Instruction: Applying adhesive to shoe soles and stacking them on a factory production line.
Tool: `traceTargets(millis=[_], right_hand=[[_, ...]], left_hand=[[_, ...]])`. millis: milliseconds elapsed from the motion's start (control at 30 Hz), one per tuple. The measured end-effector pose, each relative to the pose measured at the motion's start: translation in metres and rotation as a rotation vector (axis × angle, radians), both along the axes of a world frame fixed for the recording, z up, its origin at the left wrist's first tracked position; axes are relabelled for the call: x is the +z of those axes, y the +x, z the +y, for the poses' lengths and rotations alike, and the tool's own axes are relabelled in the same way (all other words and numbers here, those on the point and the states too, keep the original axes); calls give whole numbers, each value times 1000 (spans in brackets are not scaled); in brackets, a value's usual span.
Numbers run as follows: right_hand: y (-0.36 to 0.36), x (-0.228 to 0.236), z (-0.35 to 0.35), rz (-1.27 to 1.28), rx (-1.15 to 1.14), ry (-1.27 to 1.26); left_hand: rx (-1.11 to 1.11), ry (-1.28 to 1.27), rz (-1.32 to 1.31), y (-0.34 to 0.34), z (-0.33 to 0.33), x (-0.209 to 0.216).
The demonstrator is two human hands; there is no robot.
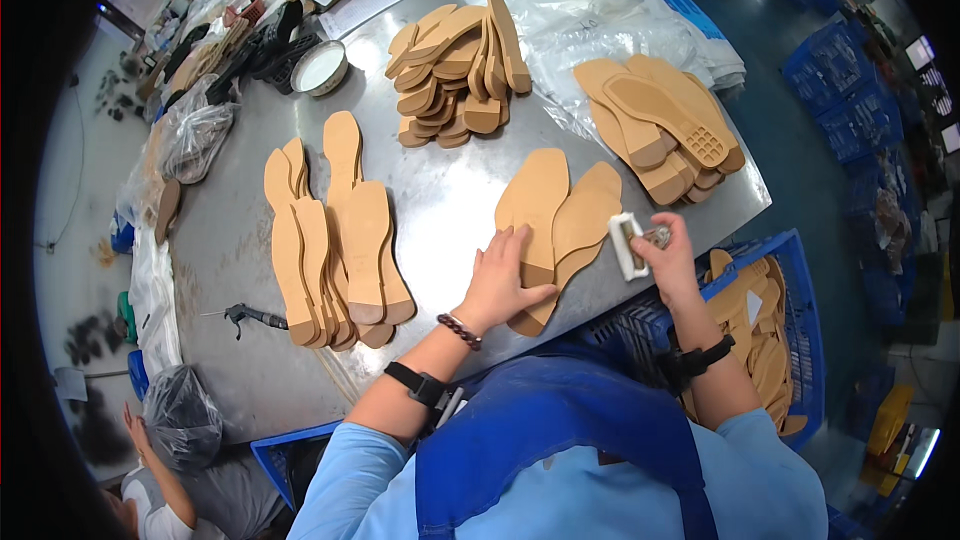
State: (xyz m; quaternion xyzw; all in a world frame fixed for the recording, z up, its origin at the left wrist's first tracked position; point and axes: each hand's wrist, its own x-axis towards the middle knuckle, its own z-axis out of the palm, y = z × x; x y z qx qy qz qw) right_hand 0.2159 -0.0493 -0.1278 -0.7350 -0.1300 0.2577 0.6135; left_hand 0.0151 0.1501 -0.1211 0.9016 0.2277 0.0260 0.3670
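Observation:
My left hand (502,280) lies with its fingers stretched over a tan shoe insole (537,190), pressing it to the metal table. Another insole (588,205) overlaps it on the right. My right hand (668,262) is closed around a small white tool with a metal part (628,246), held just right of these insoles; its exact kind is unclear. Left of my left hand, overlapping insoles (368,250) stand in long rows. A tall heap of insoles (455,70) rises at the far middle, and a further pile (660,120) sits at the far right, its top insole showing a grid-patterned heel.
A blue crate (812,340) full of insoles stands beside the table at my right. Clear plastic sheeting (610,30), a white bowl (320,68) and papers (370,5) lie farther back. A black-handled tool (255,317) rests near the left edge. Another person's hand (135,432) shows at lower left.

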Motion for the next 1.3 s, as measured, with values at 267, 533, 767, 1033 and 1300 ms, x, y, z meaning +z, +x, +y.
traceTargets(millis=[267,533,767,1033,1300], right_hand=[[-59,-3,62,-754,441,-185],[41,-38,151,-1147,312,-449],[-30,-14,128,-1103,633,-225],[3,20,71,-454,-44,-90],[-57,-36,92,-1016,364,-227]], left_hand=[[-214,205,-33,-28,-5,-2],[-251,232,-23,-15,-6,0],[-219,226,-82,-27,-5,-2],[114,328,98,-113,55,41],[-61,196,-82,-50,36,25]])
